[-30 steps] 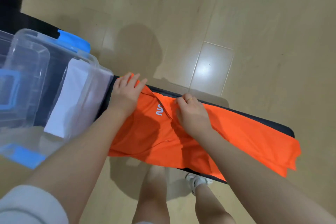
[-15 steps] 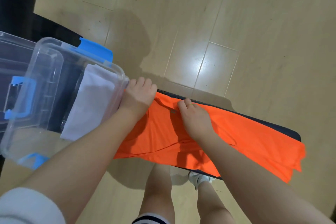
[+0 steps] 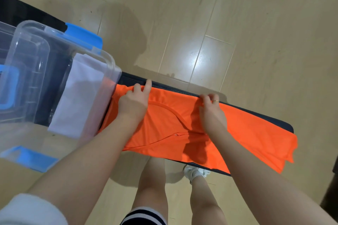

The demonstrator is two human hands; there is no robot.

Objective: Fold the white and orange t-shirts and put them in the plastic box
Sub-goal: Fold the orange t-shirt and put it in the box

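The orange t-shirt (image 3: 237, 129) is lying spread on the dark desk (image 3: 265, 117). Left hand (image 3: 133, 104) & right hand (image 3: 212, 113) are both pinching its far edge, fingers (image 3: 207, 99) clamped on the cloth, index of left sticking out straight. Just left of left hand, the plastic box (image 3: 111, 64) is holding the folded white t-shirt (image 3: 76, 97).

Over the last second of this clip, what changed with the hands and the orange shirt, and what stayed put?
Both hands moved apart to the shirt's far edge: the left hand and the right hand now pinch the orange t-shirt there, after pressing near its collar. The white logo is now out of sight and a curved seam shows. The white t-shirt remains in the plastic box, and the shirt stays on the black bench.
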